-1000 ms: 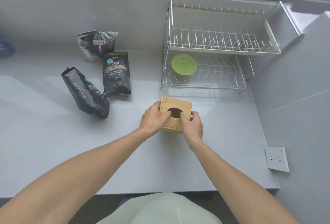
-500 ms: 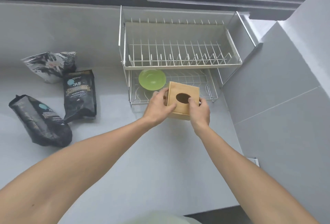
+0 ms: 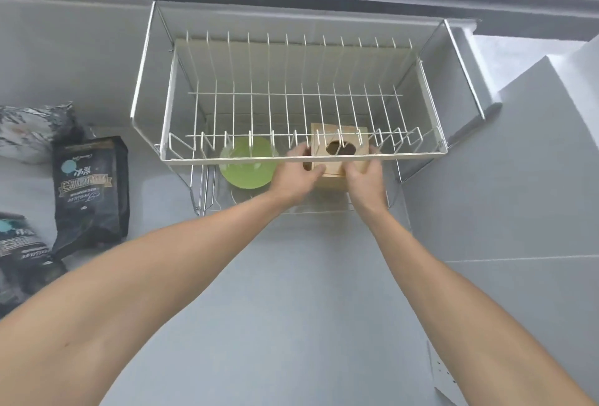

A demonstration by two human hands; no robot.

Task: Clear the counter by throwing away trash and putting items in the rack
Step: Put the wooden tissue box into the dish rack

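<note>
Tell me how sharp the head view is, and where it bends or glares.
Head view: soft all over, bag print barely legible; wide-angle lens bows the rack rails and stretches both forearms; pale glare at the window, top right; the box shows only through the wires.

Dish rack [image 3: 291,94]: white-coated wire on polished metal. Tissue box [image 3: 334,167]: matt pale wood. Bowl [image 3: 243,172]: glossy green plastic. Coffee bag [image 3: 89,188]: glossy black foil.

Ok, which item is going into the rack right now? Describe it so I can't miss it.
Find the two-tier wire dish rack against the back wall. On its lower tier, right of the green bowl, both hands hold a wooden box. It is the only tan, square item, with a dark oval hole in its top.
</note>
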